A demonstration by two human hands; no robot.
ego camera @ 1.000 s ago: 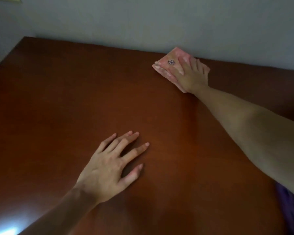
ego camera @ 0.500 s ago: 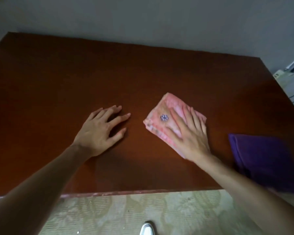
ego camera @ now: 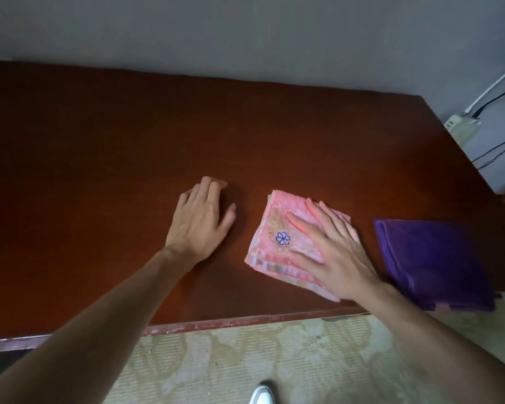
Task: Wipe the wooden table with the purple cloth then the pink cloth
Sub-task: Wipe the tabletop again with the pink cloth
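Note:
A folded pink cloth [ego camera: 277,237] with a small purple flower lies on the dark wooden table [ego camera: 129,135], near its front edge. My right hand [ego camera: 333,249] presses flat on the cloth's right part, fingers spread. To the left, my left hand [ego camera: 200,223] rests on the bare wood, fingers curled a little, holding nothing. A folded purple cloth [ego camera: 432,260] lies at the table's front right corner, just right of my right hand, untouched.
A grey wall runs behind the table. At the right stand a white power strip [ego camera: 456,126] and black cables. Below the table's front edge is patterned beige floor, with a white shoe tip [ego camera: 261,395].
My right hand has slid the pink cloth from the far edge back to the near edge. My left hand has drawn back too, and its fingers have curled.

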